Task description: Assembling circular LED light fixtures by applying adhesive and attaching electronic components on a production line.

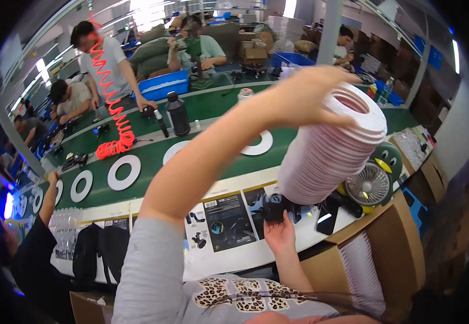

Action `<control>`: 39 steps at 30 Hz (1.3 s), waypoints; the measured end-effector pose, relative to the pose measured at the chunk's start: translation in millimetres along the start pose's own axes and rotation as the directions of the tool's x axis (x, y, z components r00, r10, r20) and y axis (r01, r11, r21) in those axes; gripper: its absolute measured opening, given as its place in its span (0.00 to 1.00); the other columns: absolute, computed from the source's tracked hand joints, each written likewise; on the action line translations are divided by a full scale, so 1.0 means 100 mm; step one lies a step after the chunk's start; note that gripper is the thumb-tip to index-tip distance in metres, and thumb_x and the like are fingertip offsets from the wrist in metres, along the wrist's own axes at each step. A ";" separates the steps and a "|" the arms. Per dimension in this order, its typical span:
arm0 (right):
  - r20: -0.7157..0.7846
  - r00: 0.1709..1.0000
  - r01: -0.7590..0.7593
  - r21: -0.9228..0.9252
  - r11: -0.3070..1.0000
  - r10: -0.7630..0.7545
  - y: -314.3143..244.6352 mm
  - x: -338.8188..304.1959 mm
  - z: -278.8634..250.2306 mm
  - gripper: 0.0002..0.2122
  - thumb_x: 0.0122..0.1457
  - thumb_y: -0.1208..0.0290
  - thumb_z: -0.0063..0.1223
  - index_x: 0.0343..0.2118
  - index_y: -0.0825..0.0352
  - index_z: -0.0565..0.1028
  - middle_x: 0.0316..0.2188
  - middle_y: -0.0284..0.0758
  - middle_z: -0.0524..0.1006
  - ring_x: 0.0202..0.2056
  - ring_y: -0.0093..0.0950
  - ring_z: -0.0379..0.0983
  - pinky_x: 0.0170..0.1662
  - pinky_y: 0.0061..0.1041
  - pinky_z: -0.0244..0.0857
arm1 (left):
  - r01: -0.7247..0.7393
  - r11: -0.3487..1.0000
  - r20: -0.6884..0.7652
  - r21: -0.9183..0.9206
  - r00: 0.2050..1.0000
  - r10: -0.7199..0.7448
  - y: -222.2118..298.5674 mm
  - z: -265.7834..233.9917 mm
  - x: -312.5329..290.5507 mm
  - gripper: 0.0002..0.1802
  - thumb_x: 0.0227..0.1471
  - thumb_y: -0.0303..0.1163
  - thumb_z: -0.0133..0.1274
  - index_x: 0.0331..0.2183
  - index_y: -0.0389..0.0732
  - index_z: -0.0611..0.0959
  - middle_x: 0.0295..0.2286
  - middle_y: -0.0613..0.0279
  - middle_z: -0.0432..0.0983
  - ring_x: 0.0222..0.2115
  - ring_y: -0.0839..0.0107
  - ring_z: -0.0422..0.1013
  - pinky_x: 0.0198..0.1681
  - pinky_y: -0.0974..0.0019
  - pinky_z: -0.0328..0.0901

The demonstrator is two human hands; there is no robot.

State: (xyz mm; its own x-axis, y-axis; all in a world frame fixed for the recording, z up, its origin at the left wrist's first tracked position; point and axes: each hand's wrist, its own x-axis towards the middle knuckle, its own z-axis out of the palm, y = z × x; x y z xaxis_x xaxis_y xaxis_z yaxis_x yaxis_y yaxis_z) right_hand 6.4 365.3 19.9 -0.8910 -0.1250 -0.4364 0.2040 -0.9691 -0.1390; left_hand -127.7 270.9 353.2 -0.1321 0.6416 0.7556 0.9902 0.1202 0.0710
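A tall stack of flat white rings (321, 156) leans at the right of the bench. My left hand (321, 94) reaches across to its upper end, with fingers and thumb spanning the rim of the top rings. Low in front of the stack, my right hand (280, 232) is palm up with its fingers around a small black rounded part (275, 208), whose exact kind I cannot make out. Single white rings, such as this white ring (124, 173), lie spaced along the green conveyor belt (153, 148). My left forearm hides part of the belt.
Printed black leaflets (229, 221), a phone (327, 216) and a small fan (368, 186) lie on the white bench. An open carton (407, 243) with more rings stands at right. A black bottle (178, 113) and a red coiled hose (116, 146) are beyond. Several co-workers sit or stand around.
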 end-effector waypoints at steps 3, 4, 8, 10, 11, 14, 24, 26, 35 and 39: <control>0.022 0.999 -0.041 0.004 0.999 0.041 0.04 0.06 -0.04 0.13 0.59 0.61 0.53 0.42 0.63 0.75 0.40 0.34 0.78 0.44 0.31 0.74 0.48 0.34 0.68 | -0.133 0.974 0.175 0.182 0.979 0.101 0.19 0.38 0.29 0.47 0.37 0.62 0.60 0.49 0.34 0.73 0.44 0.44 0.73 0.47 0.52 0.70 0.53 0.55 0.61; 0.014 1.000 -0.026 0.031 0.999 0.026 -0.02 0.08 -0.10 0.13 0.57 0.62 0.54 0.41 0.63 0.76 0.38 0.35 0.79 0.41 0.31 0.76 0.45 0.35 0.71 | -0.085 0.951 0.343 0.298 0.939 -0.023 0.26 0.51 0.41 0.47 0.36 0.63 0.60 0.48 0.35 0.73 0.40 0.44 0.75 0.44 0.50 0.72 0.50 0.52 0.63; 0.061 0.998 -0.017 0.020 1.000 0.016 -0.13 0.06 -0.24 0.12 0.57 0.62 0.55 0.39 0.64 0.77 0.37 0.36 0.80 0.40 0.31 0.76 0.45 0.34 0.72 | -0.060 0.933 0.358 0.355 0.930 -0.077 0.07 0.89 0.53 0.43 0.34 0.64 0.60 0.46 0.41 0.77 0.38 0.47 0.77 0.38 0.51 0.75 0.40 0.48 0.68; -0.014 1.000 0.024 0.048 0.999 -0.024 -0.16 0.08 -0.26 0.13 0.58 0.63 0.54 0.39 0.67 0.76 0.38 0.36 0.79 0.40 0.32 0.76 0.47 0.33 0.71 | 0.011 0.944 0.236 0.331 0.967 -0.094 0.03 0.89 0.53 0.42 0.33 0.64 0.60 0.46 0.44 0.77 0.37 0.48 0.77 0.39 0.52 0.75 0.41 0.50 0.68; -0.011 1.000 0.009 0.040 0.999 -0.008 -0.18 0.08 -0.27 0.13 0.58 0.63 0.54 0.39 0.67 0.76 0.38 0.36 0.79 0.40 0.32 0.76 0.47 0.33 0.71 | 0.022 0.939 0.233 0.344 0.966 -0.108 -0.03 0.94 0.55 0.42 0.33 0.64 0.60 0.46 0.44 0.77 0.37 0.48 0.77 0.39 0.52 0.75 0.41 0.50 0.68; 0.018 1.000 0.010 0.051 0.999 -0.011 -0.18 0.08 -0.24 0.13 0.58 0.63 0.54 0.40 0.67 0.75 0.39 0.37 0.79 0.41 0.32 0.76 0.48 0.33 0.71 | 0.156 0.936 0.318 0.316 0.912 -0.260 -0.18 0.98 0.59 0.42 0.32 0.63 0.61 0.46 0.46 0.78 0.37 0.50 0.78 0.39 0.53 0.75 0.41 0.52 0.68; 0.037 0.999 0.014 0.024 1.000 -0.015 -0.17 0.05 -0.16 0.15 0.58 0.64 0.54 0.44 0.68 0.73 0.42 0.36 0.77 0.45 0.30 0.73 0.51 0.30 0.68 | 0.127 0.969 0.218 0.214 0.960 -0.174 -0.36 0.97 0.54 0.41 0.31 0.63 0.62 0.44 0.44 0.77 0.37 0.52 0.78 0.40 0.53 0.74 0.42 0.55 0.67; 0.005 1.000 0.028 0.040 0.999 -0.029 -0.16 0.04 -0.15 0.15 0.58 0.64 0.55 0.44 0.68 0.73 0.43 0.36 0.77 0.45 0.29 0.73 0.52 0.29 0.67 | 0.148 0.967 0.170 0.208 0.968 -0.185 -0.37 0.85 0.49 0.41 0.32 0.61 0.63 0.44 0.44 0.76 0.36 0.51 0.78 0.38 0.53 0.75 0.41 0.57 0.67; -0.005 0.999 0.032 -0.014 0.999 -0.032 -0.15 -0.12 -0.07 0.14 0.59 0.63 0.53 0.43 0.66 0.73 0.43 0.33 0.76 0.46 0.26 0.72 0.50 0.26 0.64 | 0.235 0.870 -0.059 0.434 0.971 -0.233 0.18 -0.34 -0.95 0.39 0.30 0.48 0.68 0.44 0.42 0.74 0.28 0.57 0.78 0.31 0.58 0.75 0.39 0.58 0.65; 0.058 0.997 0.048 0.004 0.999 -0.048 -0.29 -0.12 -0.20 0.13 0.59 0.64 0.54 0.42 0.65 0.75 0.43 0.33 0.77 0.46 0.27 0.72 0.51 0.28 0.65 | 0.442 0.772 0.003 0.456 0.867 -0.498 0.36 -0.32 -2.16 0.40 0.31 0.47 0.68 0.48 0.44 0.74 0.27 0.60 0.75 0.31 0.61 0.72 0.41 0.59 0.63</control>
State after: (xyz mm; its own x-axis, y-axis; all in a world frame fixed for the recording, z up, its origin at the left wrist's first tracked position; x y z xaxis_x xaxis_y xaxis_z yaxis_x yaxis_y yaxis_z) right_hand 19.4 399.1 11.8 -0.9219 -0.0907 -0.3767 0.1598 -0.9747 -0.1563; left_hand -61.8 112.5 213.3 -0.6079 0.4985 0.6180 0.6858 0.7220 0.0922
